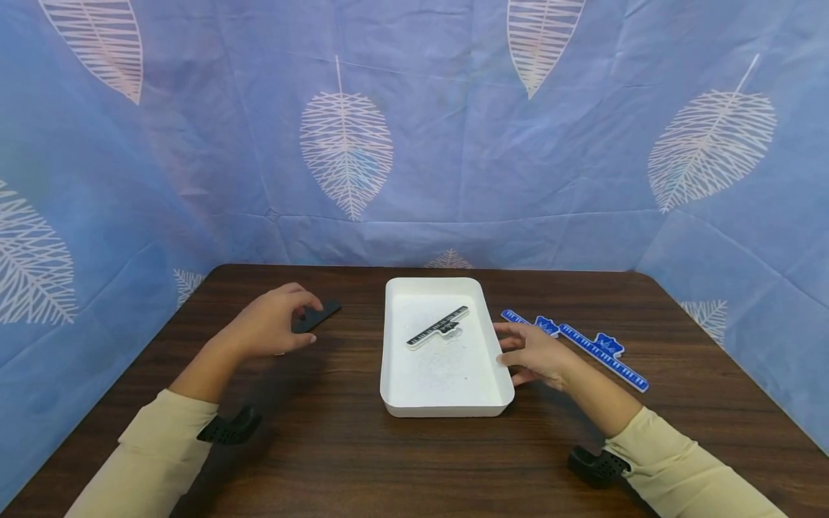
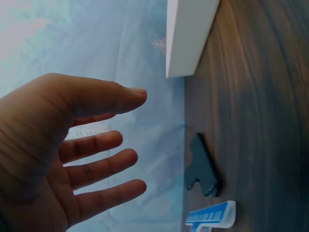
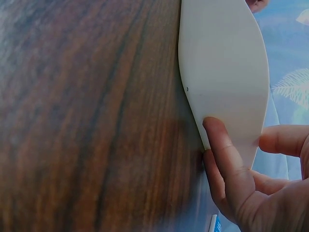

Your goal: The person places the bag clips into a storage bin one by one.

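Note:
My left hand (image 1: 280, 321) hovers at the left of the table, thumb and fingers spread apart around air. Close by it lies a flat black piece (image 1: 322, 316) with a notched end, seen also in the left wrist view (image 2: 203, 166). At the centre sits a shallow white tray (image 1: 440, 412). Inside, a black-and-white clip (image 1: 437, 328) with a piano-key pattern lies slanted. My right hand (image 1: 534, 352) holds the tray's right side, with one digit at the rim and other fingers against the outer wall (image 3: 227, 72).
Two blue piano-key clips (image 1: 604, 354) lie slanted to the right of the tray, one partly behind my right hand. A blue-and-white clip end (image 2: 212, 216) shows low in the left wrist view. Behind the brown table (image 1: 363, 460) hangs a blue leaf-patterned cloth (image 1: 427, 144).

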### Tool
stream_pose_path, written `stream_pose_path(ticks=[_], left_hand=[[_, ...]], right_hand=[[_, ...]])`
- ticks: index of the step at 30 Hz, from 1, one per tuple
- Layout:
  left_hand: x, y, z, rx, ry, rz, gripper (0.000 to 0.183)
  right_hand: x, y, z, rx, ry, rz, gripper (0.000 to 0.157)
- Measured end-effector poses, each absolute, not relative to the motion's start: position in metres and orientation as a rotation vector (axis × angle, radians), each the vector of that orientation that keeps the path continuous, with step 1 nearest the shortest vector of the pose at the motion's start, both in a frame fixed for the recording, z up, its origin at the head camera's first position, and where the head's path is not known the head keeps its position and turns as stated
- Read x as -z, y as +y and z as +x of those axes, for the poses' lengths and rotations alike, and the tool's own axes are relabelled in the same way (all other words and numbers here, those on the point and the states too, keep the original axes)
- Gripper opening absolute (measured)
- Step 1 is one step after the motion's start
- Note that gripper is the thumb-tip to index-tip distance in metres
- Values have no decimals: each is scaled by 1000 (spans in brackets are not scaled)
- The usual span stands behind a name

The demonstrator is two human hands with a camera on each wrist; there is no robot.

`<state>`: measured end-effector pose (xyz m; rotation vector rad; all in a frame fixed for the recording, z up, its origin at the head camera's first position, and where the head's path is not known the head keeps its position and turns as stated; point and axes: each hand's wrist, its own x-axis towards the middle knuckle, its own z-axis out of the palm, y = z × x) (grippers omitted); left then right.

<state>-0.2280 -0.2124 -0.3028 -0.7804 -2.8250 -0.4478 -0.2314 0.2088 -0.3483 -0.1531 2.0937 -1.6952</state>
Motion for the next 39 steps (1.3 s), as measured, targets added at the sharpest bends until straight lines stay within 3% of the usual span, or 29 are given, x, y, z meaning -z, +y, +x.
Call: stream_pose_path(ticks=[39], left_hand=[[338, -208, -295, 163, -3057, -612, 51]], right_hand=[[355, 211, -236, 1716, 2083, -135, 68]])
